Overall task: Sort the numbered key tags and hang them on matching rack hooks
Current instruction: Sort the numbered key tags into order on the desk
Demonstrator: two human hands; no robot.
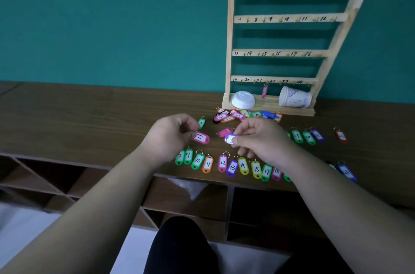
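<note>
A: Head view. Which step?
B: Sorting, not hanging yet. The person's left hand (173,137) pinches a pink tag (200,137) by its ring end, just above the counter (89,116). The right hand (262,139) grips a purple tag (231,139) between thumb and fingers, label facing up.
A: Readable?
B: The pink one shows two strokes, likely 11. The purple label glares white, so no number can be read.
A: Other tags?
B: A sorted row (222,162) runs along the front edge: 9, 10, 11, 12, 13, 14, 15, 17, 18. Its leftmost green looks like 2. A second group (308,137) lies to the right: 19, 20, then a blurred purple. A red tag (341,135) lies apart, maybe 23. An unsorted heap (242,114) lies at the rack's foot.
A: Rack?
B: A wooden rack (231,27) stands against the teal wall. It is handwritten 1–6, 7–12, 13–18 and 19–24 across four bars. One hanging tag (265,91), pink, is on the bottom bar near 21/22.
A: Next move?
B: Probably read both numbers and slot each tag into the rows. An orange 11 already lies in the row, so the pink one needs a check.
A: Clutter?
B: A paper cup (294,97) on its side and a white lid (243,99), both on the rack base. The cup's print is too small to read.
</note>
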